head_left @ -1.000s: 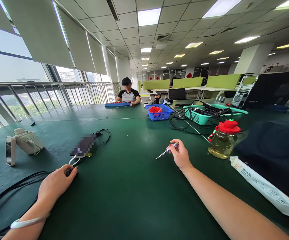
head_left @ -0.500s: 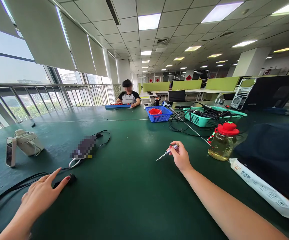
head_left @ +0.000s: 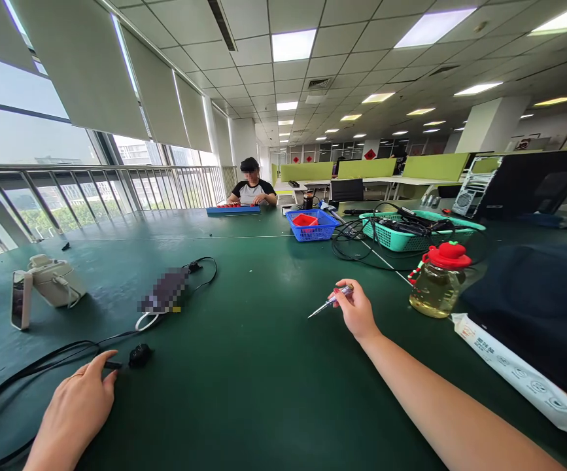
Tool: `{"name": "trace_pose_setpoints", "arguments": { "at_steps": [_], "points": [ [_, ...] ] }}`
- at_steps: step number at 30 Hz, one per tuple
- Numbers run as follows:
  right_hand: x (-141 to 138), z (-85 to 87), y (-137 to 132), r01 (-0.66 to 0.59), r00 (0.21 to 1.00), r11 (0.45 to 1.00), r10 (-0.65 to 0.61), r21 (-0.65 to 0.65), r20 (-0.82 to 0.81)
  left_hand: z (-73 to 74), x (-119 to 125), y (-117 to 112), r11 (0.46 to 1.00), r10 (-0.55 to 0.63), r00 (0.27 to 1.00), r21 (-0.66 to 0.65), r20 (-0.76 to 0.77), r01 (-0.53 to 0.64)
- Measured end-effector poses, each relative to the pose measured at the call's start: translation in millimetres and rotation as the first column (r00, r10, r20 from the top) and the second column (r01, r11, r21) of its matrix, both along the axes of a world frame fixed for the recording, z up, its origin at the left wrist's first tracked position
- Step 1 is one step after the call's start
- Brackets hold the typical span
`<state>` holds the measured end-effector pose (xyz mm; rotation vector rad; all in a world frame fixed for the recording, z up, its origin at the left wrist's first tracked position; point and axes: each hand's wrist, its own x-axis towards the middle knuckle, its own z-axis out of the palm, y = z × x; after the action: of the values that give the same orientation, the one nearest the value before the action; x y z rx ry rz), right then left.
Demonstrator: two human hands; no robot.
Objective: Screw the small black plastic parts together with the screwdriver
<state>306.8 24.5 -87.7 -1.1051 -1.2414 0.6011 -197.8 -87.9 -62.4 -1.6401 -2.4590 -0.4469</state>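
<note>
My right hand (head_left: 355, 307) grips a screwdriver (head_left: 332, 301) with a clear handle. Its thin metal shaft points down and left, the tip just over the green table (head_left: 254, 392). At the lower left, my left hand (head_left: 80, 399) has its thumb and fingers closed around a thin black object (head_left: 113, 364), mostly hidden by the hand. Right beyond its end lies a black knobbly piece (head_left: 140, 355); I cannot tell whether the two are joined. Black cables (head_left: 33, 366) run beside and behind this hand.
Ahead lie a pixelated dark device (head_left: 165, 291) with a cord, a phone (head_left: 20, 301) and a beige case (head_left: 57, 281). Rightward stand a blue basket (head_left: 315, 232), a green basket (head_left: 395, 242) of cables, a red-lidded jar (head_left: 435, 288) and a dark cloth item (head_left: 533, 288). A person (head_left: 252, 186) sits opposite.
My left hand has drawn back toward me and its spread fingers have closed on the thin black object, uncovering the black piece. My right hand with the screwdriver has hardly moved.
</note>
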Motion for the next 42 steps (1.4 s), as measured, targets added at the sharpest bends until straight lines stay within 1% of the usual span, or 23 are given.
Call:
{"name": "trace_pose_setpoints", "arguments": {
  "at_steps": [2, 4, 6, 8, 12, 14, 16, 19, 23, 28, 30, 35, 42],
  "points": [
    [0, -1.2, 1, -0.009, 1.000, 1.000, 0.009, 0.006, -0.007, 8.2, 7, 4, 0.999, 0.002, 0.997, 0.050, -0.078, 0.002],
    [-1, -2.7, 1, -0.015, 1.000, 1.000, 0.015, 0.013, -0.013, 15.4, 18, 11, 0.994, -0.057, 0.990, 0.085, -0.132, 0.068],
    [-1, -4.1, 2, -0.018, 1.000, 1.000, 0.019, 0.023, -0.017, 16.9, 28, 19, 0.987, -0.120, 0.976, 0.087, -0.180, 0.137],
    [0, -5.1, 3, -0.023, 1.000, 0.999, 0.023, 0.031, -0.016, 10.9, 35, 28, 0.986, -0.143, 0.961, 0.046, -0.237, 0.158],
    [1, -6.8, 4, -0.036, 0.999, 0.999, 0.036, 0.027, -0.007, -12.4, 33, 41, 0.985, -0.173, 0.938, -0.062, -0.300, 0.162],
    [2, -7.7, 4, -0.044, 0.999, 0.999, 0.044, 0.023, -0.005, -20.7, 29, 42, 0.982, -0.189, 0.932, -0.074, -0.310, 0.175],
    [2, -8.4, 5, -0.050, 0.999, 0.999, 0.050, 0.019, -0.004, -23.7, 27, 41, 0.983, -0.186, 0.929, -0.058, -0.321, 0.177],
    [2, -8.1, 4, -0.052, 0.999, 0.999, 0.052, 0.013, -0.001, -22.0, 28, 39, 0.985, -0.170, 0.934, -0.027, -0.315, 0.170],
    [1, -6.2, 3, -0.045, 0.999, 0.999, 0.045, 0.016, 0.002, -19.7, 31, 38, 0.979, -0.195, 0.943, -0.004, -0.269, 0.202],
    [2, -6.4, 2, -0.046, 0.999, 0.999, 0.046, 0.022, 0.004, -22.1, 31, 39, 0.974, -0.195, 0.932, 0.053, -0.306, 0.221],
    [2, -6.8, 2, -0.050, 0.999, 0.999, 0.050, 0.021, 0.005, -23.2, 31, 39, 0.974, -0.198, 0.928, 0.043, -0.316, 0.222],
    [1, -5.7, 1, -0.047, 0.999, 0.999, 0.047, 0.011, 0.005, -23.6, 30, 39, 0.980, -0.197, 0.930, -0.030, -0.309, 0.197],
    [0, -4.1, 0, -0.043, 0.999, 0.999, 0.042, 0.019, 0.006, -22.8, 32, 36, 0.983, -0.181, 0.948, -0.021, -0.261, 0.182]
  ]
}}
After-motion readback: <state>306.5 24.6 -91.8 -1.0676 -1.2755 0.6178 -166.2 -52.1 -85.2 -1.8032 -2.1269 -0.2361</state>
